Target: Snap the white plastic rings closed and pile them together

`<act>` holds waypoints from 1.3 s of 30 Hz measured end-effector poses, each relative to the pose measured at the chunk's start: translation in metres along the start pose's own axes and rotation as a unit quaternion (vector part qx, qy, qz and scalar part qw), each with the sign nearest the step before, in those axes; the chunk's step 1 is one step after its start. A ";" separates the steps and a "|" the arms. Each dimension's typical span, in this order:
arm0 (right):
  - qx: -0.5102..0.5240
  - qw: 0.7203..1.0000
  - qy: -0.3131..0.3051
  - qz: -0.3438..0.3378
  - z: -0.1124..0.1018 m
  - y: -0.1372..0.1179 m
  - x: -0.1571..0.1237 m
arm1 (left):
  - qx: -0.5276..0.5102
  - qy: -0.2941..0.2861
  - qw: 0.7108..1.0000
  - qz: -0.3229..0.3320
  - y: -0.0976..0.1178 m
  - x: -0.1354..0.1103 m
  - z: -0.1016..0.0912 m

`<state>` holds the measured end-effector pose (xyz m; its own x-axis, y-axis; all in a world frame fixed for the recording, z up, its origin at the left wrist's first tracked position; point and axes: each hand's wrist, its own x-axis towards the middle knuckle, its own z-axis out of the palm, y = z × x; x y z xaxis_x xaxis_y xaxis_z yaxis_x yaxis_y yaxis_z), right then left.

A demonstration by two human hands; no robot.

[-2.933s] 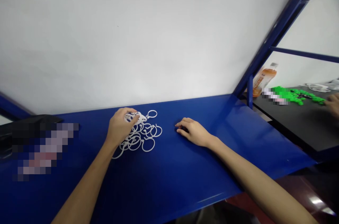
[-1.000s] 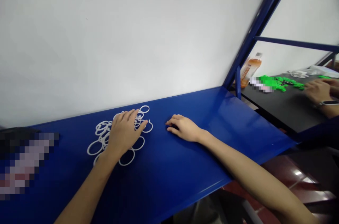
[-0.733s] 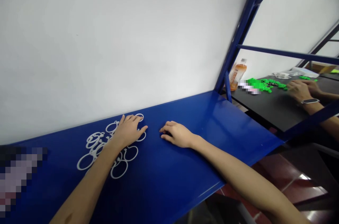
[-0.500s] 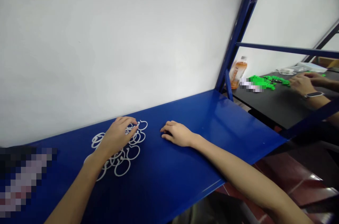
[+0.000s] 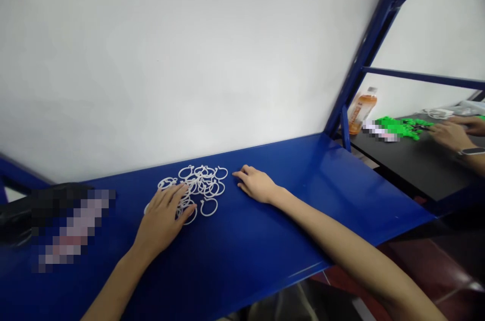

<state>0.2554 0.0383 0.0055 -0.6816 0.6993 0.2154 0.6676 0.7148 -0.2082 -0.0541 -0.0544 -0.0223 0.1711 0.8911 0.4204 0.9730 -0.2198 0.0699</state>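
A heap of several white plastic rings (image 5: 204,182) lies on the blue metal shelf (image 5: 288,220) near the back wall. My left hand (image 5: 164,220) lies flat on the shelf, fingers stretched out over the heap's near left edge. Just to the right of the heap rests my right hand (image 5: 256,184), palm down with fingers lying loosely apart, touching none of the rings.
A dark object (image 5: 22,210), partly blurred out, sits at the shelf's left end. Past the blue upright (image 5: 364,53) on the right is a black table (image 5: 413,164) with an orange drink bottle (image 5: 361,111), green pieces (image 5: 401,126) and another person's hands (image 5: 452,134).
My left hand has slid back toward me from the top of the heap to its near left edge. The rings now lie bunched closer together. My right hand has stayed put.
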 end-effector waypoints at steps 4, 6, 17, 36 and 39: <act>-0.038 0.999 -0.004 -0.007 0.008 -0.009 0.031 | 0.006 -0.044 0.998 -0.034 -0.003 -0.004 0.001; -0.042 0.999 -0.003 0.002 0.010 -0.011 0.040 | 0.014 -0.069 0.997 -0.036 -0.001 -0.008 0.002; -0.030 0.999 0.009 0.032 -0.006 0.000 -0.011 | -0.083 -0.068 0.993 -0.051 0.003 0.002 0.005; 0.077 0.997 0.016 0.027 -0.005 0.004 -0.016 | -0.127 0.060 0.979 -0.149 -0.023 0.008 -0.014; 0.075 0.997 0.016 0.025 -0.005 0.004 -0.016 | -0.117 0.055 0.982 -0.137 -0.026 0.009 -0.011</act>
<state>0.2701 0.0300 0.0063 -0.6364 0.7359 0.2313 0.6469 0.6725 -0.3595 -0.0801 -0.0452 -0.0103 -0.1219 0.8842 0.4509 0.9159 -0.0747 0.3943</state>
